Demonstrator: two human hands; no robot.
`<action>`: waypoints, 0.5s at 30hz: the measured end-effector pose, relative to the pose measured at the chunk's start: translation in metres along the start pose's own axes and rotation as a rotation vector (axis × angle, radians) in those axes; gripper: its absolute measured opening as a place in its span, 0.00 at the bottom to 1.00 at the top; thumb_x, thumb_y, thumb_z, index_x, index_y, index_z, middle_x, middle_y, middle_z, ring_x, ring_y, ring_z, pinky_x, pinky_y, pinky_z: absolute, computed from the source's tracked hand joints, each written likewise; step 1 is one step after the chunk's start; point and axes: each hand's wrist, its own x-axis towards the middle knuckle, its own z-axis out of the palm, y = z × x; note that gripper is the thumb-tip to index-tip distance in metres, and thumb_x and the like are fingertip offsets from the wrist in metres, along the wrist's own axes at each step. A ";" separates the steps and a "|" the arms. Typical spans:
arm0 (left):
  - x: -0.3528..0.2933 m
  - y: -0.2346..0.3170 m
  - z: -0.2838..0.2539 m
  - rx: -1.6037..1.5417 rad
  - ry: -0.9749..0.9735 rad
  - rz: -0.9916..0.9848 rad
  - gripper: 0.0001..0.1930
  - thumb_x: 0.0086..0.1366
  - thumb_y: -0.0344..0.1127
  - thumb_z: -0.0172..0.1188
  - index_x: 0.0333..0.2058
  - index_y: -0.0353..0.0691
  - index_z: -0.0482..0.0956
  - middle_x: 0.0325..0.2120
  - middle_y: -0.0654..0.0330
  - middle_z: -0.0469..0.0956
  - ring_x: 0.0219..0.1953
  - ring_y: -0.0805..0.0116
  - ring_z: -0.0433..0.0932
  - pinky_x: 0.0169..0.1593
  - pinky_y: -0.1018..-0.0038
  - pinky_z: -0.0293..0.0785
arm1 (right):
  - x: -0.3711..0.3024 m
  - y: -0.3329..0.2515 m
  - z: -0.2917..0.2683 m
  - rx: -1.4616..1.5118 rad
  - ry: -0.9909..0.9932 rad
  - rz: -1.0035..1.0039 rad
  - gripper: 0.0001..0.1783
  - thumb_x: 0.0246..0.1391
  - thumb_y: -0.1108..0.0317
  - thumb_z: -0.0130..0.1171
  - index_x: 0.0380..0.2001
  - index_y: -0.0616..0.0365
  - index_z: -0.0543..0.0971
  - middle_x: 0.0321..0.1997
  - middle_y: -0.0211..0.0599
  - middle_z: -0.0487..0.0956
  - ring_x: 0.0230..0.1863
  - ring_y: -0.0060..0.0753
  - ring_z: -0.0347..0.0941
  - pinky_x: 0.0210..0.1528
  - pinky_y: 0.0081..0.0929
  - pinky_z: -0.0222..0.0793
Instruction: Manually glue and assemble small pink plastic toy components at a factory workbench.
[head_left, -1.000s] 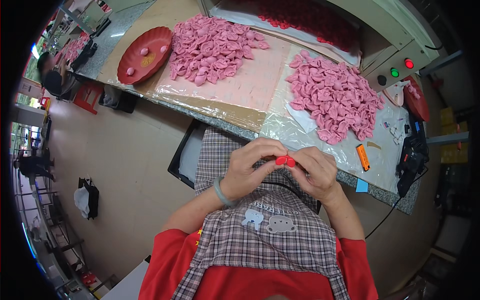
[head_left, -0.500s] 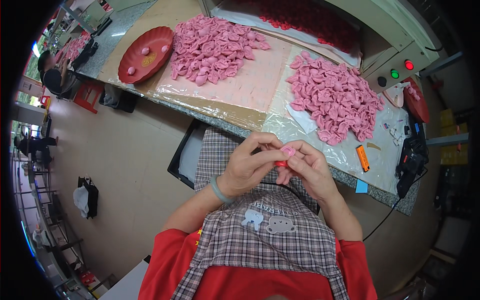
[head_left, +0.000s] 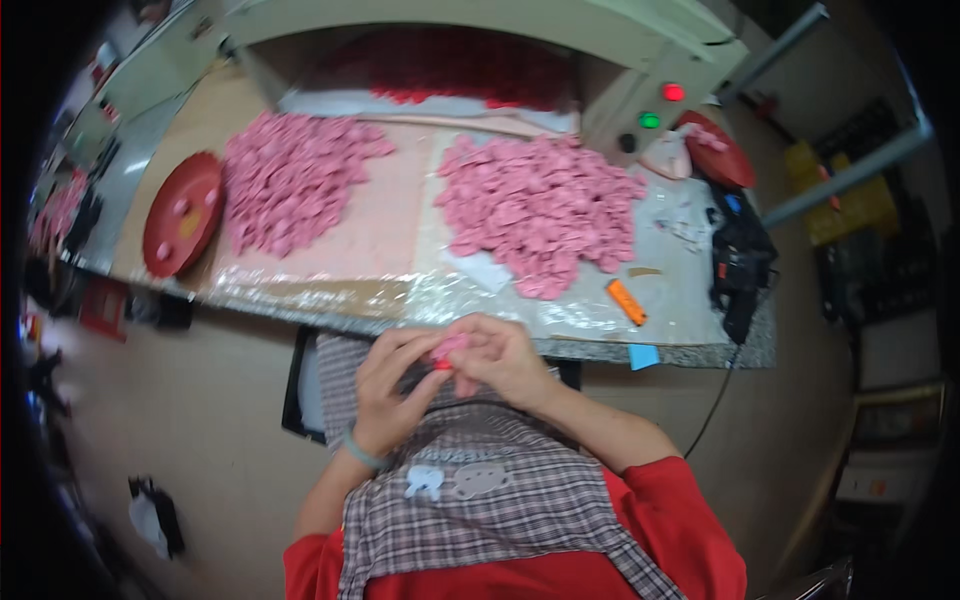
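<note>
Pinching | pink piece — between fingers | red piece — just beside

The person is wearing a red shirt, its short sleeves ending near the elbows. Over it, a plaid apron in grey, black and whitish tones is covering the front, with checked straps running shoulderward. A pale blue rabbit patch and a grey bear-shaped patch are sitting side by side. A pale green-grey bangle is circling the left wrist.
</note>
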 end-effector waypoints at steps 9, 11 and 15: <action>0.004 -0.004 0.018 -0.476 -0.047 -0.228 0.22 0.60 0.20 0.61 0.54 0.29 0.74 0.52 0.54 0.70 0.49 0.66 0.75 0.52 0.73 0.74 | 0.001 -0.010 -0.006 0.026 -0.057 -0.041 0.15 0.63 0.70 0.57 0.50 0.65 0.72 0.30 0.36 0.80 0.24 0.24 0.78 0.24 0.17 0.72; 0.006 -0.003 0.016 -0.472 -0.084 -0.245 0.22 0.61 0.20 0.59 0.55 0.30 0.74 0.57 0.51 0.69 0.55 0.63 0.74 0.55 0.71 0.74 | -0.001 -0.011 -0.006 0.004 -0.024 -0.056 0.17 0.64 0.67 0.57 0.51 0.61 0.67 0.31 0.39 0.81 0.24 0.24 0.79 0.23 0.17 0.73; -0.001 -0.007 0.018 -0.639 -0.103 -0.415 0.23 0.63 0.21 0.59 0.57 0.31 0.72 0.59 0.50 0.69 0.53 0.63 0.76 0.56 0.70 0.76 | -0.003 -0.019 -0.010 -0.201 0.025 0.014 0.19 0.63 0.64 0.60 0.49 0.58 0.65 0.26 0.37 0.80 0.24 0.24 0.79 0.22 0.17 0.72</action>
